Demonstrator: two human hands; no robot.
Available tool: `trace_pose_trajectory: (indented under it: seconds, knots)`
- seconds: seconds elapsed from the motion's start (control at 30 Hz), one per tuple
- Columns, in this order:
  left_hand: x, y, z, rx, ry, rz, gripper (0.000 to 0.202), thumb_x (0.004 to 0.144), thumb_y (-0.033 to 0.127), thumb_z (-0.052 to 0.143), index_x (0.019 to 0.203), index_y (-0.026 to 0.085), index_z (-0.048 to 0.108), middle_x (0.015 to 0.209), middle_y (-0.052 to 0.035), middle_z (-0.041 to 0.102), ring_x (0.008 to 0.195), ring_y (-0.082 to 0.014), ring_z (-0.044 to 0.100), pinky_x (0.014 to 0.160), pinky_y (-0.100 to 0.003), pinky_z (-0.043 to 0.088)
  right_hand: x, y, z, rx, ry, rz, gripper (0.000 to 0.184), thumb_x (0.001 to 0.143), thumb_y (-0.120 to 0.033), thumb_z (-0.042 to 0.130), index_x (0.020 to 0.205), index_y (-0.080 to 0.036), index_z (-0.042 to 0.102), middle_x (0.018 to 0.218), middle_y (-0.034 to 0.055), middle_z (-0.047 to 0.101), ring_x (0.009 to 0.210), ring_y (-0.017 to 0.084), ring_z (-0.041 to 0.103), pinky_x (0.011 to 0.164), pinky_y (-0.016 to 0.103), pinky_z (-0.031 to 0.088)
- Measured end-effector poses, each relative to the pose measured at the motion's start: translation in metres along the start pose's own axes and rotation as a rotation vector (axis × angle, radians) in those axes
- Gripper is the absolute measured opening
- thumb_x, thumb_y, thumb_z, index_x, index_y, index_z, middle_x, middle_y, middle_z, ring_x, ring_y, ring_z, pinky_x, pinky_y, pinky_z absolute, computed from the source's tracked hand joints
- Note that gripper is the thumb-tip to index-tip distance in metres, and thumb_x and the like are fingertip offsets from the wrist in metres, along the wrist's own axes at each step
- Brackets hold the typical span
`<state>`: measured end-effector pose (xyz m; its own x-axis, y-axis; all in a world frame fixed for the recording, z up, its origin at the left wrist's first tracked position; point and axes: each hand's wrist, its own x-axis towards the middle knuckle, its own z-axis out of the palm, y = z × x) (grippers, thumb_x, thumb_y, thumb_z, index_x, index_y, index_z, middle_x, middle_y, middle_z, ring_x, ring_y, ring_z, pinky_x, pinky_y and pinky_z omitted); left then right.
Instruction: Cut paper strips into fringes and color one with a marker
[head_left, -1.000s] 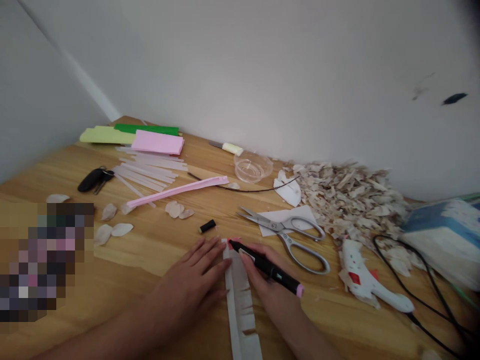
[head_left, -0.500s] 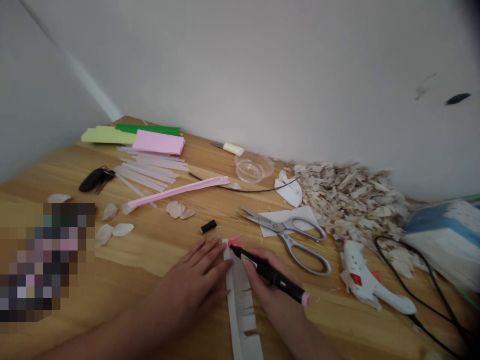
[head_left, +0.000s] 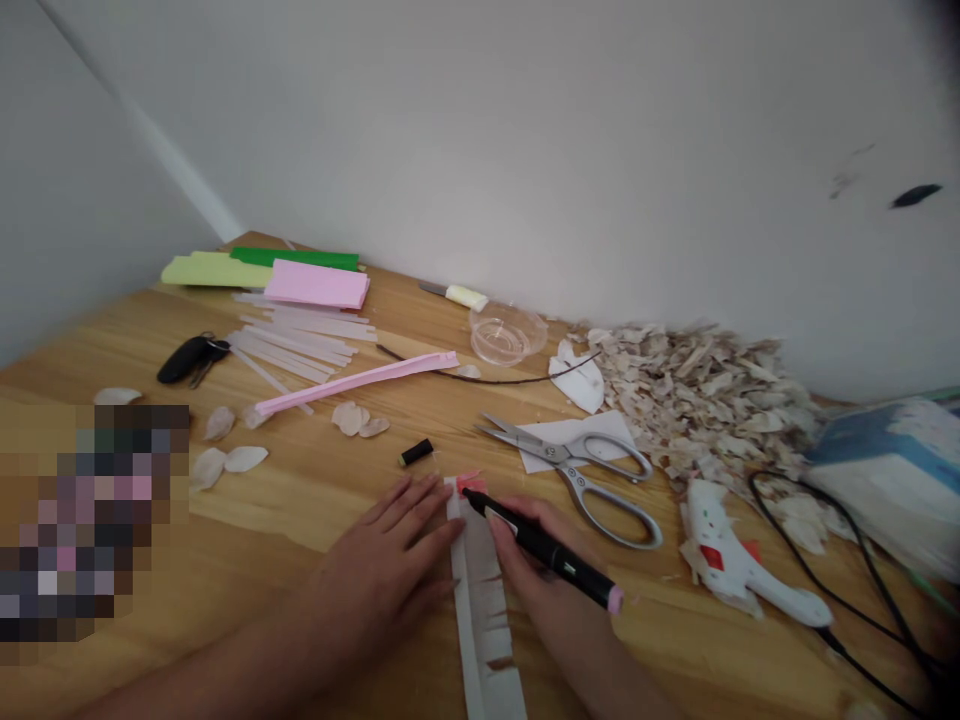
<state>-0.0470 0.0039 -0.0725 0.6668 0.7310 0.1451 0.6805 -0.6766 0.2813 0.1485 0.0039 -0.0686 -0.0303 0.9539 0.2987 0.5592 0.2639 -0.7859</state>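
Observation:
A white paper strip (head_left: 474, 610) with cuts along its right edge runs toward me on the wooden table. My left hand (head_left: 405, 560) lies flat with fingers stretched, its fingertips touching the strip's left edge. In my right hand (head_left: 547, 560) is a black marker (head_left: 551, 553) with a pink end, its tip on the strip's far end. Reddish-pink colour (head_left: 470, 484) covers that far end. The black marker cap (head_left: 416, 453) lies just beyond my left fingertips. Silver scissors (head_left: 574, 470) rest partly open on a white paper piece (head_left: 619, 432), right of the strip.
A white glue gun (head_left: 720, 550) with a black cord lies at the right, before a heap of dry pale flakes (head_left: 697, 385). A pink strip (head_left: 360, 382), pale strips (head_left: 300, 345), keys (head_left: 191, 360), folded papers (head_left: 319, 284), a knife (head_left: 465, 297) and a clear dish (head_left: 508, 335) lie farther back.
The marker tip has shifted very slightly right over the coloured end of the strip. My left hand stays in place.

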Motion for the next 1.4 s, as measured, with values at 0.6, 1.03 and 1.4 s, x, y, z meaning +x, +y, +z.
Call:
trace_pose_trajectory:
  seconds: [0.6,1.03,1.4]
  knots:
    - [0.001,0.003,-0.01,-0.085,-0.004,-0.027,0.029,0.084,0.023,0.05,0.112,0.019,0.054,0.137,-0.013,0.044,0.13,-0.0257,0.032,0.105,-0.047,0.031,-0.007,0.0,-0.004,0.018,-0.036,0.003,0.013,0.08,-0.026,0.06,0.092,-0.023,0.063,0.083,-0.0004,0.066,0.071,0.015,0.062,0.066,0.026,0.051]
    - [0.0,0.003,-0.007,-0.05,-0.017,-0.022,0.03,0.083,0.02,0.05,0.113,0.018,0.053,0.138,-0.0145,0.042,0.131,-0.0261,0.032,0.105,-0.047,0.032,-0.006,-0.001,-0.006,-0.049,-0.026,-0.022,0.013,0.08,-0.028,0.06,0.09,-0.022,0.064,0.075,-0.0004,0.065,0.063,0.014,0.062,0.063,0.025,0.052]
    - [0.0,0.002,-0.004,-0.095,0.01,-0.03,0.027,0.084,0.023,0.051,0.111,0.019,0.055,0.138,-0.0127,0.043,0.129,-0.0265,0.034,0.105,-0.047,0.032,-0.006,-0.002,-0.008,-0.07,0.006,0.003,0.015,0.08,-0.032,0.058,0.086,-0.021,0.065,0.075,0.0017,0.066,0.063,0.016,0.062,0.061,0.028,0.052]
